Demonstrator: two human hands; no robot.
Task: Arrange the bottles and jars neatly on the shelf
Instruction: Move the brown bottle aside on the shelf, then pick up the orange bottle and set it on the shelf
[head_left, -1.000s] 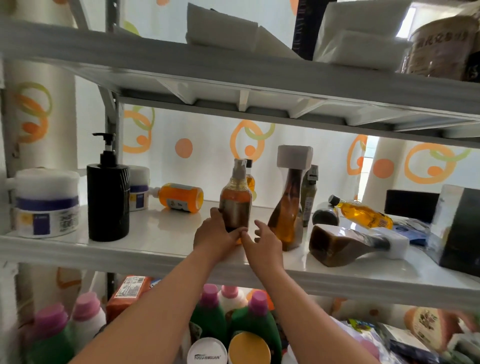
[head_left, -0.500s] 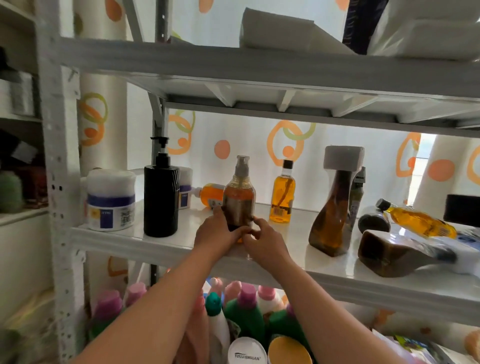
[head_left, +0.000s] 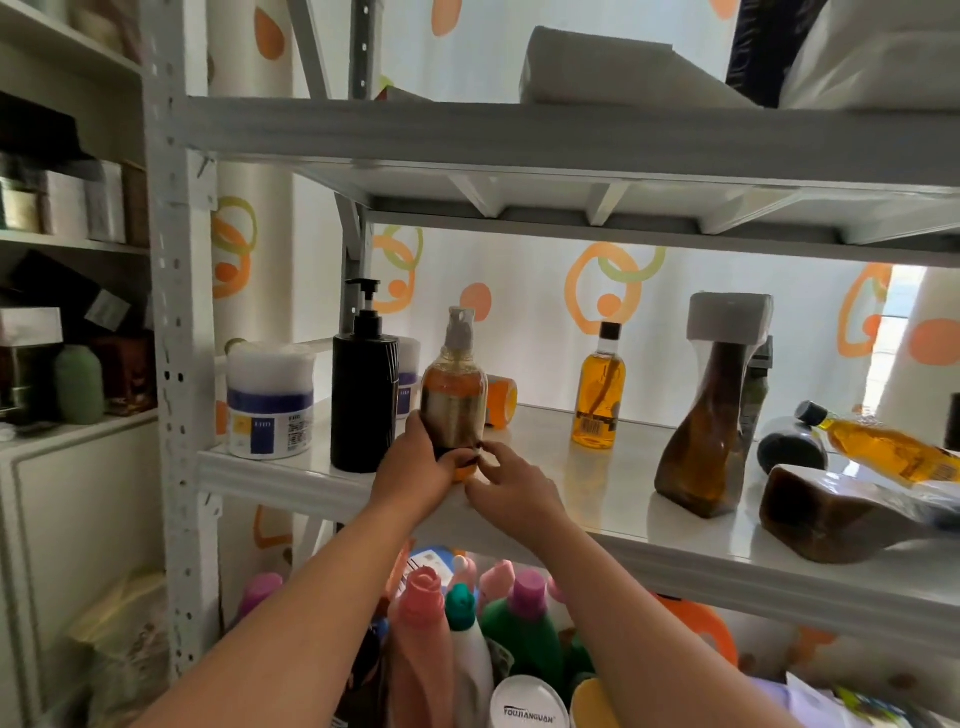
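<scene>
1. Amber pump bottle (head_left: 454, 400) stands upright near the shelf (head_left: 597, 467) front, just beside black dispenser (head_left: 363, 400).
2. Left hand (head_left: 415, 467) grip wraps its lower body.
3. Right hand (head_left: 511, 483) fingertips touch its base; cannot tell its grip.

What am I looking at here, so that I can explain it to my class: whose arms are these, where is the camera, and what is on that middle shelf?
There is no machine: these are a person's two bare hands, filmed by one wide-angle camera worn on the head. The left hand grips an upright amber pump bottle with a clear cap at the front of the white metal shelf; the right hand touches its base with its fingertips. Left of it stand a black pump bottle and a white jar with a blue band. Farther right, a dark brown plastic-wrapped bottle lies on its side.
</scene>
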